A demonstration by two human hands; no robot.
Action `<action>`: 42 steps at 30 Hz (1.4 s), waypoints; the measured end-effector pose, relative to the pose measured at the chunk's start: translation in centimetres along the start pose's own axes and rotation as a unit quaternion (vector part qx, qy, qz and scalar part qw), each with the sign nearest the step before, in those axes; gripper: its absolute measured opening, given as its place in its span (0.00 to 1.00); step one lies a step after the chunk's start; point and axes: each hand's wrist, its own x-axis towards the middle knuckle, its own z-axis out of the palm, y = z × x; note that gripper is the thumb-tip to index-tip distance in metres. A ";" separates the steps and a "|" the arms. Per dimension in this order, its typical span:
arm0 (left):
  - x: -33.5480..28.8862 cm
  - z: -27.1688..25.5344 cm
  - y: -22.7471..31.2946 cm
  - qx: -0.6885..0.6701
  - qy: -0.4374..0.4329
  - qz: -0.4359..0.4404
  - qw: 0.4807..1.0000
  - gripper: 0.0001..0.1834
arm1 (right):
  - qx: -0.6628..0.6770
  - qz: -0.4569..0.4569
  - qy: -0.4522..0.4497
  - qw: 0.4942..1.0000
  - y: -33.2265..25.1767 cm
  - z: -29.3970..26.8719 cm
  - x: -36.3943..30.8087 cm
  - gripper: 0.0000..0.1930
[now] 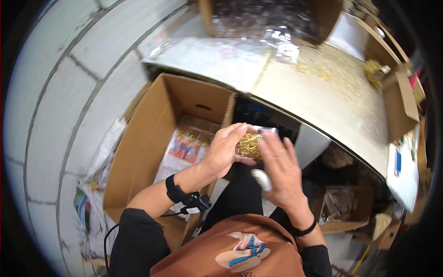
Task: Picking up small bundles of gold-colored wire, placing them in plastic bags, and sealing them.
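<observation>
The held gold pieces look glossy, metallic.

A small clear pack, full of tangled, shiny gold bits, rests in the left hand, its right side partly hidden behind the blurred right hand.

From my end I'm seeing a wall of big whitish blocks with rough grey joints running down the left, bowed by the fisheye. A long pale worktable with a thin dark edge slants across, white upright panel below it, shadowy around that. Glare's strongest toward the table's wall end.
</observation>
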 end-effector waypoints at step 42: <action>4.2 -31.0 -26.6 0.212 0.529 -0.041 0.821 0.23 | -0.017 0.223 -0.338 0.914 7.9 3.7 -7.8 0.18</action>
